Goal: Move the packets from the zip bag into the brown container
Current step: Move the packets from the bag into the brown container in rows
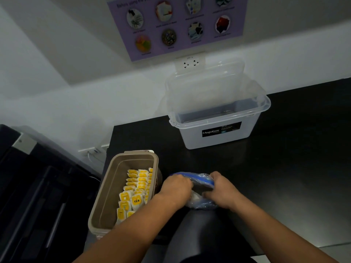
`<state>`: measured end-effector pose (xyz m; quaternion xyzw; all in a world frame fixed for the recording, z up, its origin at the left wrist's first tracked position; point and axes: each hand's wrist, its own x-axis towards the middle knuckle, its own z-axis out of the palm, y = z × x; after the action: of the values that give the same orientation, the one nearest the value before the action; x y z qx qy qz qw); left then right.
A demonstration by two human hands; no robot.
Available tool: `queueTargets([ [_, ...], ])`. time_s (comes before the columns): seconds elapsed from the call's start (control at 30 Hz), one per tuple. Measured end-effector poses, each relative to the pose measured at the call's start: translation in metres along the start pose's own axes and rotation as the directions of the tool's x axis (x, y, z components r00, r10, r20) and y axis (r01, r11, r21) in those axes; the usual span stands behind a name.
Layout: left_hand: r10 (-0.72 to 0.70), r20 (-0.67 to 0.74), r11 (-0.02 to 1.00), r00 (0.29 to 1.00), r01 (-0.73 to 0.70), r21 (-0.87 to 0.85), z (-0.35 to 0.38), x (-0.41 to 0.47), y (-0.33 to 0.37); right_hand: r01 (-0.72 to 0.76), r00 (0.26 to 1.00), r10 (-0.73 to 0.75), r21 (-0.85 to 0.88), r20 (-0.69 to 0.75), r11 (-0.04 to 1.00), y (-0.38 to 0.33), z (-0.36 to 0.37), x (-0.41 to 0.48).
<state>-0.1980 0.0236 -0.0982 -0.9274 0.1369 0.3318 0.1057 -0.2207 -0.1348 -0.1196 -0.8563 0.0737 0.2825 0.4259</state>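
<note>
The black worktop (284,168) fills the view from 3 to 6 o'clock. A dark machine (38,186) stands off its edge at 9 o'clock. On the wall at 12 o'clock hangs a purple poster (174,25) with a white socket (190,63) just below it.

A clear storage box (218,137) labelled Megabox sits at 1 o'clock from the hands, well apart, with its lid (205,86) tipped up against the wall. Nothing lies between the bag and the brown container (112,186), which stands just beside the hands at 9 o'clock. It is open, and its right half holds rows of yellow-and-white packets (136,194), one of them marked TEA.

The left hand (176,188) and right hand (220,190) meet near 6 o'clock, fingers curled and grasping the zip bag (202,180). The bag is clear, crumpled plastic with a blue zip strip and rests on the worktop. Its contents are too hidden to make out.
</note>
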Motion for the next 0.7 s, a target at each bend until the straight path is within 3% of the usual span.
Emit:
queueTargets([
  [0.1,0.000,-0.069,1.000,0.998,0.001,0.005,0.009,-0.001,0.004,-0.011,1.000,0.011,-0.135,0.002,0.991,0.000,0.005,0.001],
  [0.27,-0.016,-0.098,0.999,0.995,0.011,-0.051,0.018,-0.006,0.015,-0.061,0.998,0.057,-0.117,-0.035,0.991,0.002,0.008,0.005],
  [0.4,-0.116,0.155,0.951,0.981,0.155,-0.266,0.001,0.007,0.024,-0.088,0.996,0.090,0.179,-0.002,0.980,0.004,0.002,0.008],
  [0.5,-0.124,0.184,0.910,0.975,0.185,-0.371,-0.007,0.010,0.023,-0.123,0.992,0.105,0.410,0.066,0.904,0.007,0.003,0.008],
  [0.57,-0.106,0.090,0.900,0.990,0.134,-0.415,0.000,0.001,0.019,-0.136,0.991,0.117,0.489,0.069,0.862,0.009,0.005,0.009],
  [0.63,-0.101,-0.196,0.900,0.975,0.005,-0.435,0.015,-0.009,0.014,-0.131,0.991,0.120,0.529,0.055,0.839,0.010,0.008,0.010],
  [0.7,-0.102,-0.337,0.876,0.936,-0.077,-0.477,0.021,-0.018,0.013,-0.127,0.991,0.126,0.564,0.041,0.816,0.011,0.009,0.011],
])
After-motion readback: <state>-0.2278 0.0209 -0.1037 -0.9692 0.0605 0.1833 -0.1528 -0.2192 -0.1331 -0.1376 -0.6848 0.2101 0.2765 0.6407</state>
